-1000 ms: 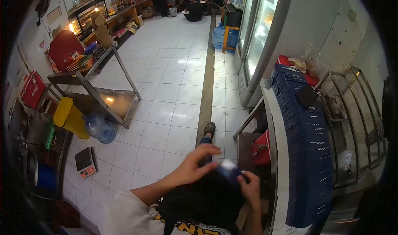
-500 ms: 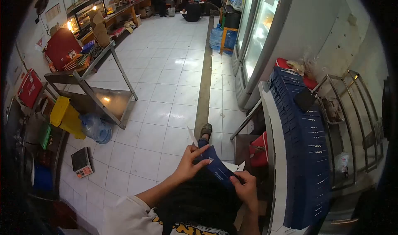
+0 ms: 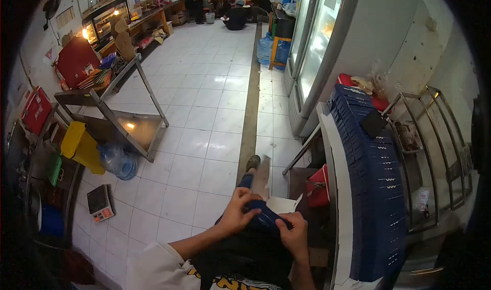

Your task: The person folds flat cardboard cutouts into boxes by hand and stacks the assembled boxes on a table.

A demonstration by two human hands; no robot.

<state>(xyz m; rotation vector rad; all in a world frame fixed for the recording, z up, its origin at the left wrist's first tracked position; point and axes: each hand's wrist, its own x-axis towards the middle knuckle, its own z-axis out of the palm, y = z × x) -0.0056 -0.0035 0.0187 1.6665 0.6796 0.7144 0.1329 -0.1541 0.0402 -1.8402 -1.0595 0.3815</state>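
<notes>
A dark blue card sheet (image 3: 264, 216) with pale inner flaps is bent between my two hands above my lap. My left hand (image 3: 237, 212) pinches its left end, fingers over the top edge. At the lower right end, my right hand (image 3: 295, 234) grips it between thumb and fingers. One pale flap sticks up beyond the fingers, blurred by motion. On the table to my right lies a long overlapping row of similar blue cards (image 3: 377, 188), with white wavy marks along it.
A white-topped table (image 3: 343, 223) stands close on my right, a red box (image 3: 318, 185) under it. Ahead is a tall glass-door fridge (image 3: 319, 39). Left are a metal stand (image 3: 153, 93), a water jug (image 3: 118, 160) and a scale (image 3: 100, 203). People sit at the back.
My hands have bent the blue card further and turned its face away. The pale flap has swung from left of my fingers to the right. The right hand has shifted slightly left.
</notes>
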